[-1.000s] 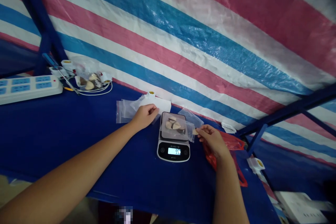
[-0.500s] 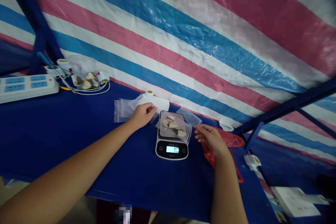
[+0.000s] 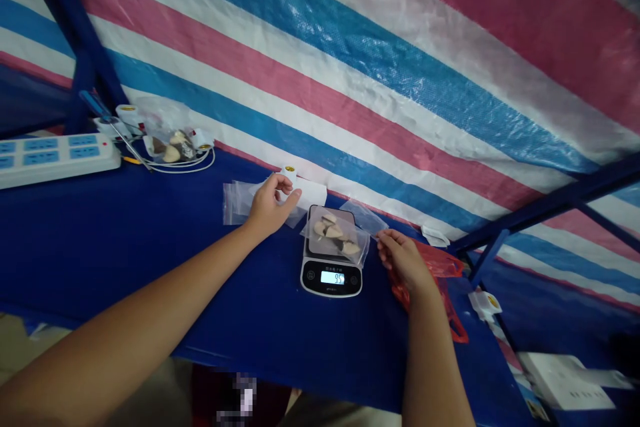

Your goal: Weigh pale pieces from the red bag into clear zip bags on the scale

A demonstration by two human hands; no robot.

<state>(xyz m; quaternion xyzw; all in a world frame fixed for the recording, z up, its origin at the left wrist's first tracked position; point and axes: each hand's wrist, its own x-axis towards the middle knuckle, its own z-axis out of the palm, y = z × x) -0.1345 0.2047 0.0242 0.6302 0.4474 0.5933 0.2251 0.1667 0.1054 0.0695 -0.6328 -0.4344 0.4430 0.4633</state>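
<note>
A kitchen scale (image 3: pixel 331 283) with a lit display stands on the blue table. On its pan lies a clear zip bag (image 3: pixel 364 255) with several pale, dark-edged slices (image 3: pixel 327 228) inside. My left hand (image 3: pixel 273 205) hovers left of the scale, thumb apart from its curled fingers, with nothing seen in it. Beneath and behind it are flat clear zip bags (image 3: pixel 234 203) and a white sheet (image 3: pixel 313 192). Right of the scale, my right hand (image 3: pixel 404 259) has its fingertips pressed together; what they pinch is too small to tell. Near these fingertips lies another clear bag (image 3: pixel 364 215).
A red plastic bag (image 3: pixel 443 261) lies behind my right hand. At the left are a white power strip (image 3: pixel 60 159), a screwdriver (image 3: pixel 97 107), cables and a bag of pale pieces (image 3: pixel 173 150). Striped sheeting (image 3: pixel 320 93) hangs behind the table.
My left thumb has moved away from the fingers, opening that hand. My right fingertips have drawn closer together. The bag of slices stays on the scale; the view has shifted slightly.
</note>
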